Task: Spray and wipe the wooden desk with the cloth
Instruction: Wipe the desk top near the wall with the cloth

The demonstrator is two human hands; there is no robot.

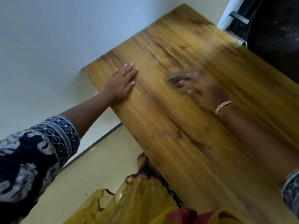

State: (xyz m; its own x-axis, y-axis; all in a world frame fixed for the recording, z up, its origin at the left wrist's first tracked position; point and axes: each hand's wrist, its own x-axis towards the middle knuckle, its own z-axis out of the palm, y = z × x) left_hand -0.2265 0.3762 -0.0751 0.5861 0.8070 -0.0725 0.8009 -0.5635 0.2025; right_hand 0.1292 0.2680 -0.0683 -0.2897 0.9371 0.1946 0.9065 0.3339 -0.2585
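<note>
The wooden desk [186, 126] runs diagonally from the lower right to the upper middle, with yellow-brown grain and darker streaks. My left hand [123, 81] lies flat on its left edge, palm down, fingers spread, holding nothing. My right hand [199, 88], blurred by motion, presses a brownish-grey cloth [175, 77] onto the middle of the desk; the cloth shows just beyond the fingertips. Bangles sit on my right wrist. No spray bottle is in view.
A pale wall [64, 38] borders the desk on the left and far side. A dark object [275, 38] stands off the desk's far right corner. Below are the cream floor [97, 167], my bare foot [142, 160] and yellow clothing [137, 204].
</note>
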